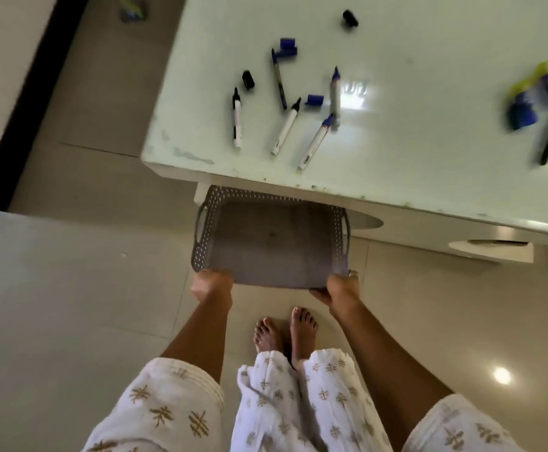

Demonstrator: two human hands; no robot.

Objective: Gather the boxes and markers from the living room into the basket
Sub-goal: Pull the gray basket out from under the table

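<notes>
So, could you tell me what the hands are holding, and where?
Both hands hold the grey basket by its near rim: left hand at one corner, right hand at the other.

Both arms reach down and forward, the left hand (212, 283) and right hand (339, 288) curled in a grip.

A home living room is suggested. A pale tiled floor (70, 305) is seen throughout, with a low white glossy table (429, 125) at one o'clock. Bare feet (285, 334) and loose patterned house clothes (298, 402) are shown at six o'clock, as worn indoors.
</notes>
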